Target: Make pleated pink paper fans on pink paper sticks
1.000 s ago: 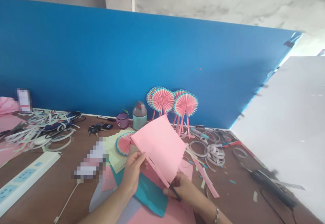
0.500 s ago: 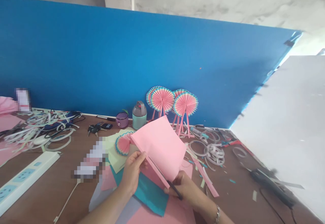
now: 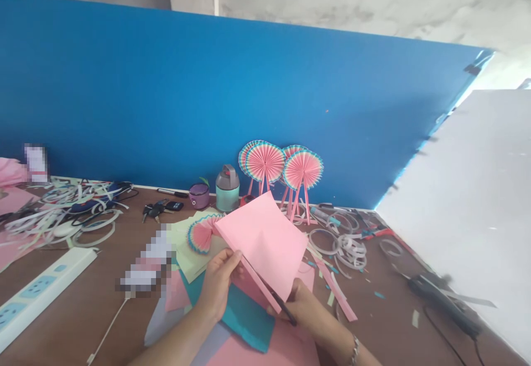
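Observation:
My left hand (image 3: 218, 284) pinches the near left edge of a pink paper sheet (image 3: 265, 241) and holds it tilted above the table. My right hand (image 3: 302, 309) is closed on dark scissors (image 3: 284, 309) whose blades meet the sheet's lower edge, where a narrow strip hangs along the cut. Under the hands lie teal paper (image 3: 244, 316), more pink paper and a pale yellow sheet (image 3: 186, 244) with a folded pink fan (image 3: 202, 233) on it.
Finished pink paper fans (image 3: 282, 170) lean on the blue partition (image 3: 207, 100). A grey-lidded cup (image 3: 228, 188), purple pot (image 3: 199, 195), keys (image 3: 157, 209), tape rings (image 3: 344, 244), white strip tangles (image 3: 70, 211), a power strip (image 3: 37, 294) and a dark tool (image 3: 448, 305) lie about. A white board (image 3: 477, 200) stands right.
The scissors have crept a little further up the sheet's lower edge, and the pink sheet has tipped slightly to the right. My left hand keeps its grip.

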`<state>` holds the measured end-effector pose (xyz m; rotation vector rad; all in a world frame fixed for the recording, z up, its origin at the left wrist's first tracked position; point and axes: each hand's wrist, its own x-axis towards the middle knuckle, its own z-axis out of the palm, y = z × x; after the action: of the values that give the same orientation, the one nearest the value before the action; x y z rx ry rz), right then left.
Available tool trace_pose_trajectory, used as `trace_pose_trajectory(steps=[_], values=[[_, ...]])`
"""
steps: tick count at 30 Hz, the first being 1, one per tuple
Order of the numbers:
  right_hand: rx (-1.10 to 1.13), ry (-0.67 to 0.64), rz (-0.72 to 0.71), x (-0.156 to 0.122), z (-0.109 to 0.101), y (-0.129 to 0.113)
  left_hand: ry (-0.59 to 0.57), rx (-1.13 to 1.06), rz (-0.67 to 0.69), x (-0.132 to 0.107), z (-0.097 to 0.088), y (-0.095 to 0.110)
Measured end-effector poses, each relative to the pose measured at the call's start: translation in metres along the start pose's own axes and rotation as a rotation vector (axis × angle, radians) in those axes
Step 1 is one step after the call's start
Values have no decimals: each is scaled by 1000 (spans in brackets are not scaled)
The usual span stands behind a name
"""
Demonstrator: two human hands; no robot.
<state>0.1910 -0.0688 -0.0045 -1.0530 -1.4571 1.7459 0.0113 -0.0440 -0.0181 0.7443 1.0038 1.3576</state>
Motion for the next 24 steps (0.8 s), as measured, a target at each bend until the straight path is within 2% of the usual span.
trace_pose_trajectory(steps=[4,9,15,24], values=[[-45,6,0,-2,1,-9,-4,-7,-16,0,0,2],[-35,20,16,-2,2,-12,69,-55,4,2,-2,12],[-54,22,4,0,0,-4,96,-41,30,5,-5,15],[46,-7,-48,1,2,10,113,-68,16,7,-6,11]])
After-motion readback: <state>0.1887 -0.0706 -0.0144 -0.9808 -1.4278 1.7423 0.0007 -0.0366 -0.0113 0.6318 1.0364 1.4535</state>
